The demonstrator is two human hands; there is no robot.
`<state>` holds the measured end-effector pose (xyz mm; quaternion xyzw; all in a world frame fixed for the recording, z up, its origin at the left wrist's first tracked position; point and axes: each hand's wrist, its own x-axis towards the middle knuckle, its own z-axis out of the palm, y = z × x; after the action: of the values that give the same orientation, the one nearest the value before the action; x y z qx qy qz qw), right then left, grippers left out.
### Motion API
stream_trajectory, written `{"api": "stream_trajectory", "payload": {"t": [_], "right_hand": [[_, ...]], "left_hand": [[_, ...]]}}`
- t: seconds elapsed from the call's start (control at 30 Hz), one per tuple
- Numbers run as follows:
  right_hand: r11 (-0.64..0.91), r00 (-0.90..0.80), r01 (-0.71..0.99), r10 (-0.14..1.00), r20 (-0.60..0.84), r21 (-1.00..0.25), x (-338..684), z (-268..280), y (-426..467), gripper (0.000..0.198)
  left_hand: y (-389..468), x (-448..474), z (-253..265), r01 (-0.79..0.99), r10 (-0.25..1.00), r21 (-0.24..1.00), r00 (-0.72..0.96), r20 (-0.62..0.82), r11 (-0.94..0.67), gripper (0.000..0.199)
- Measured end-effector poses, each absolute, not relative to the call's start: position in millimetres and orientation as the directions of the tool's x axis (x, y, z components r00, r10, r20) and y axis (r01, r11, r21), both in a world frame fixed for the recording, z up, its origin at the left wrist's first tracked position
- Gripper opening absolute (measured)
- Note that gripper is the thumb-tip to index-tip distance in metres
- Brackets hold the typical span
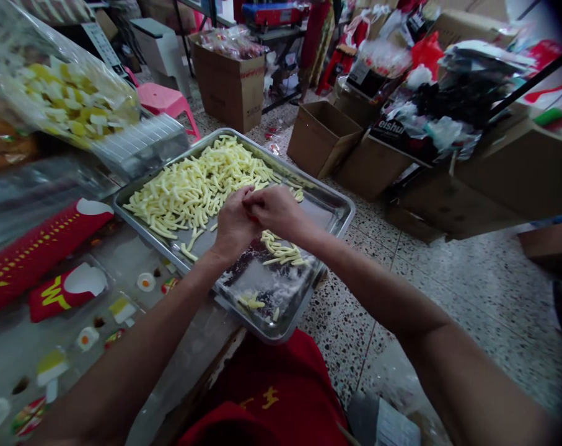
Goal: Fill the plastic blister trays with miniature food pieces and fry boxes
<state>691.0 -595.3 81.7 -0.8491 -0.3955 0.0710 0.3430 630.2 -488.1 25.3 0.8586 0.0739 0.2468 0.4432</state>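
Both hands, the left hand (234, 223) and right hand (277, 210), meet pinched closed above the steel tray (339, 214) on the desk's right edge, where the pale fry sticks (201, 186) look light, brittle, best gathered gently in loose bunches.

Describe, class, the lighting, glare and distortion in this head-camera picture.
Head view: dim, flat light; pale glare on the shiny rectangular metal tray; left hand and right hand sharp at centre above the heap of pale yellow sticks; edges bend and smear, corners darken, so the clear plastic bag looks blurred.
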Motion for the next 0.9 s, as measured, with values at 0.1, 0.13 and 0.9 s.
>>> {"api": "stream_trajectory", "payload": {"t": [0.1, 0.13, 0.9], "right_hand": [[-0.385, 0.609, 0.652, 0.779, 0.149, -0.654, 708.9, 98.4, -602.7, 0.022], [-0.385, 0.631, 0.645, 0.756, 0.175, -0.660, 716.7, 99.7, -609.9, 0.021], [-0.604, 0.807, 0.343, 0.581, -0.103, -0.719, 716.7, 26.9, -656.2, 0.009]], "left_hand": [[-475.6, 633.2, 21.4, -0.180, 0.328, 0.827, 0.857, 0.397, -0.532, 0.075], [-468.9, 631.7, 21.2, -0.173, 0.325, 0.829, 0.862, 0.388, -0.532, 0.081], [-410.1, 568.0, 43.6, 0.154, 0.387, 0.718, 0.906, 0.171, -0.679, 0.091]]}}
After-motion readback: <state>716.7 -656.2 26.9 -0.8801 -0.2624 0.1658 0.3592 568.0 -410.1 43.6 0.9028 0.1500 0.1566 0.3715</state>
